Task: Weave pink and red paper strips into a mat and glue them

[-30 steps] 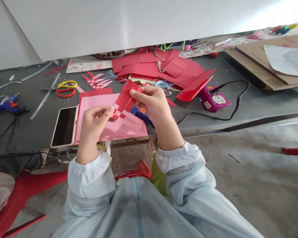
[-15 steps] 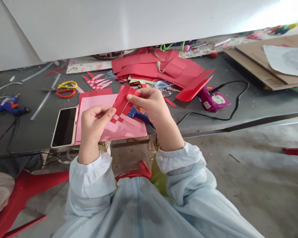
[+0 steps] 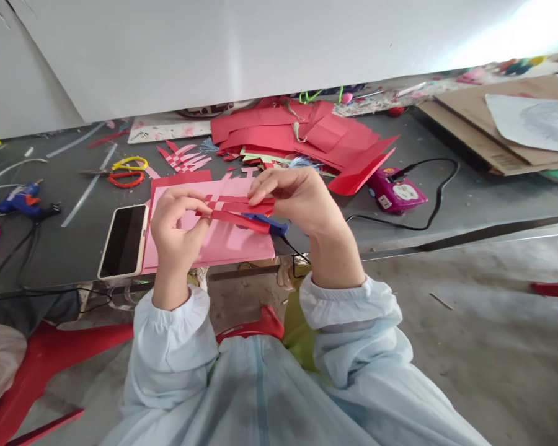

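Observation:
Between my two hands is a small weave of red and pink paper strips (image 3: 235,217), held just above the pink paper sheet (image 3: 204,251). My left hand (image 3: 179,217) pinches its left end between thumb and fingers. At the other end, my right hand (image 3: 297,195) has its fingers closed on the red strips; the thumb is mostly hidden. A blue glue gun (image 3: 275,227) lies partly covered behind the strips. Under the pink sheet a red sheet (image 3: 181,178) shows at the top edge.
Left of the sheets lie a phone (image 3: 123,241), scissors (image 3: 125,172) and another blue glue gun (image 3: 18,199). Behind them is a second paper weave (image 3: 181,158) and a heap of red paper (image 3: 302,130). A purple power adapter (image 3: 397,191) with its cable and cardboard (image 3: 474,136) stand to the right.
The paper weave has been turned from upright to nearly level, its red strips now pointing right. My right hand has moved slightly right and rotated, fingers bent over the strips.

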